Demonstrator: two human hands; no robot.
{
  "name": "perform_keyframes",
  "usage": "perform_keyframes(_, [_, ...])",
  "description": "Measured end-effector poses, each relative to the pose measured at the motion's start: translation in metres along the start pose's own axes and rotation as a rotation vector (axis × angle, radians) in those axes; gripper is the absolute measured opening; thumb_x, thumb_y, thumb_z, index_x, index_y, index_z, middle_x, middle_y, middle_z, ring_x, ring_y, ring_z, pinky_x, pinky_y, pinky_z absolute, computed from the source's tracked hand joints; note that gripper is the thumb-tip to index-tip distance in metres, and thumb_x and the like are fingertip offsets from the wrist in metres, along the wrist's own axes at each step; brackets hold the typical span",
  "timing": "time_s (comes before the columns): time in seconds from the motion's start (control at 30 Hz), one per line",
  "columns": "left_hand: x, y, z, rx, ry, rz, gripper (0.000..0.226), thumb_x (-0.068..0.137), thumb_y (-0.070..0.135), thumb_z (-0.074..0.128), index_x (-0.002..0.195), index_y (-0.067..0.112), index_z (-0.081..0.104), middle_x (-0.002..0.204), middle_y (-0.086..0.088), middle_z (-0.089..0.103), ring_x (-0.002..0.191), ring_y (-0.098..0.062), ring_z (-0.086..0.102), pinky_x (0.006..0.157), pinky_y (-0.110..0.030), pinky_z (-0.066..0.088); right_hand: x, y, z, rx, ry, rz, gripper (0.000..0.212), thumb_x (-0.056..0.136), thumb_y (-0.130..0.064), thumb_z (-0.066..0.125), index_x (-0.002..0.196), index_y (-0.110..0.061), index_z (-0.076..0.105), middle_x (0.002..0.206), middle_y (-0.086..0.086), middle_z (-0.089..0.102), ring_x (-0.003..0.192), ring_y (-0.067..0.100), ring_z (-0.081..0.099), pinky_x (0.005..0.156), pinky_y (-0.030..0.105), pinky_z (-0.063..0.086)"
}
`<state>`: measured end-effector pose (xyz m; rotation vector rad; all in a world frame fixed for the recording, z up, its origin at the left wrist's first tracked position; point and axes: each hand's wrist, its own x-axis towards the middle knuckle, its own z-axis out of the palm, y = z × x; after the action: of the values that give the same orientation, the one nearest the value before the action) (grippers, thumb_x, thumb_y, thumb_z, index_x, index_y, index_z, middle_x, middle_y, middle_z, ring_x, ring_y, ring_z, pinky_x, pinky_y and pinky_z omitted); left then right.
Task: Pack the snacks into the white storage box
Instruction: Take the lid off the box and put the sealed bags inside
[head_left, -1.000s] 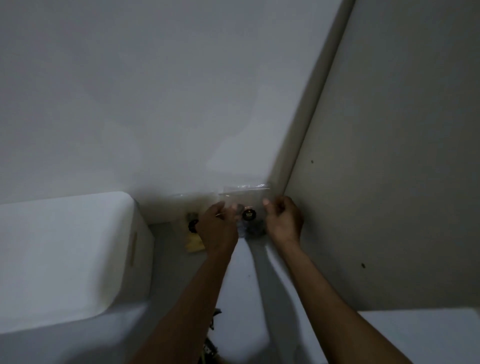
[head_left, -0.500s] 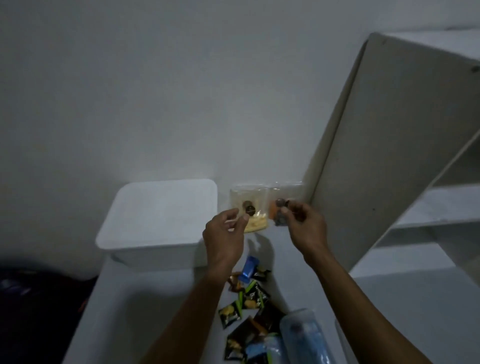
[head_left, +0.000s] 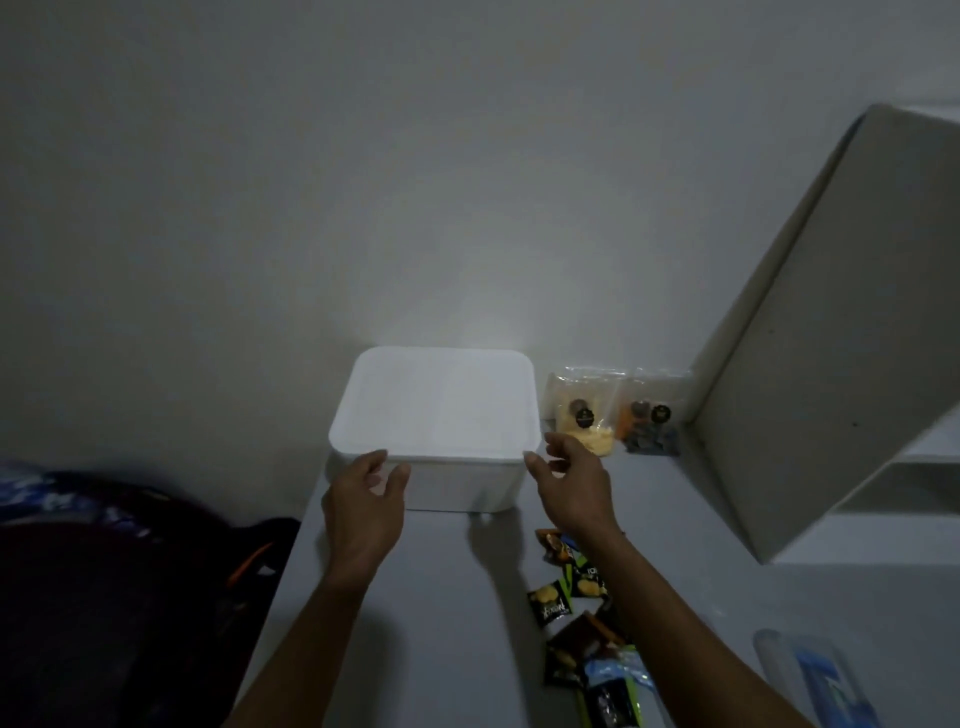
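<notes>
The white storage box (head_left: 462, 486) stands at the back of the table with its white lid (head_left: 436, 402) on. My left hand (head_left: 363, 512) is at the lid's front left corner and my right hand (head_left: 571, 480) at its front right corner, fingers relaxed and holding nothing. Two clear snack bags lean against the wall right of the box, one with yellow pieces (head_left: 582, 410), one with orange and dark pieces (head_left: 652, 415). Several small dark snack packets (head_left: 571, 597) lie on the table under my right forearm.
A white shelf unit (head_left: 831, 364) rises at the right. A clear plastic pack with blue print (head_left: 815, 680) lies at the lower right. A dark bag (head_left: 130, 597) sits beyond the table's left edge. The grey table (head_left: 441, 597) runs toward me.
Both hands left the two clear snack bags at the wall and moved left and nearer to the box's front corners. The view swung down and left.
</notes>
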<state>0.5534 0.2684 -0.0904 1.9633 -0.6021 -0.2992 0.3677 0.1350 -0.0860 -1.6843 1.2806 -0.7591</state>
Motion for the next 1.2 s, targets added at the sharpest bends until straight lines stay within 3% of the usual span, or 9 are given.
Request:
perform_keyframes(0.23, [0.097,-0.027,0.017,0.204,0.040,0.083,0.058,0.081,0.037,0.074,0.132,0.013,0.058,0.135,-0.019,0.051,0.127,-0.034,0.044,0.106,-0.044,0.037,0.064,0.000,0.044,-0.003,0.056,0.000,0.060,0.092,-0.034,0.066,0.145,-0.017,0.043,0.150,0.005,0.043,0.138,0.023,0.040,0.112,0.039,0.036])
perform_keyframes(0.37, [0.141,-0.049,0.028,0.361,-0.056,-0.032,0.068,0.080,0.054,0.068,0.140,0.028,0.047,0.151,-0.015,0.034,0.138,-0.035,0.032,0.110,-0.052,0.032,0.092,0.010,0.067,-0.046,0.060,0.033,0.063,0.092,-0.038,0.064,0.148,-0.021,0.040,0.156,0.005,0.035,0.145,0.022,0.030,0.116,0.048,0.031])
perform_keyframes(0.57, [0.167,-0.065,0.031,0.387,-0.122,-0.018,0.073,0.077,0.062,0.067,0.140,0.029,0.048,0.151,-0.009,0.038,0.135,-0.031,0.041,0.109,-0.045,0.035,0.105,0.022,0.085,-0.043,0.076,0.080,0.063,0.094,-0.038,0.062,0.150,-0.020,0.039,0.157,0.002,0.035,0.146,0.020,0.029,0.118,0.046,0.028])
perform_keyframes(0.8, [0.169,-0.064,0.031,0.290,-0.089,-0.011,0.077,0.074,0.054,0.075,0.140,0.021,0.051,0.152,-0.006,0.040,0.138,-0.024,0.040,0.113,-0.033,0.028,0.106,0.020,0.093,-0.023,0.154,0.109,0.064,0.090,-0.037,0.068,0.147,-0.022,0.044,0.154,0.000,0.041,0.143,0.017,0.034,0.118,0.042,0.029])
perform_keyframes(1.0, [0.165,-0.046,0.020,0.212,-0.030,0.100,0.079,0.068,0.047,0.083,0.134,0.012,0.057,0.143,-0.010,0.051,0.128,-0.027,0.051,0.104,-0.028,0.036,0.102,0.007,0.084,0.019,0.183,0.065,0.064,0.088,-0.037,0.070,0.145,-0.022,0.046,0.154,-0.003,0.041,0.143,0.011,0.033,0.111,0.023,0.024])
perform_keyframes(1.2, [0.140,-0.016,-0.024,0.096,-0.027,0.110,0.087,0.066,0.055,0.081,0.138,0.017,0.053,0.150,-0.005,0.042,0.137,-0.020,0.042,0.115,-0.033,0.032,0.065,-0.027,0.064,0.076,0.214,-0.005,0.067,0.087,-0.042,0.071,0.146,-0.024,0.046,0.154,-0.004,0.040,0.144,0.011,0.031,0.116,0.029,0.027])
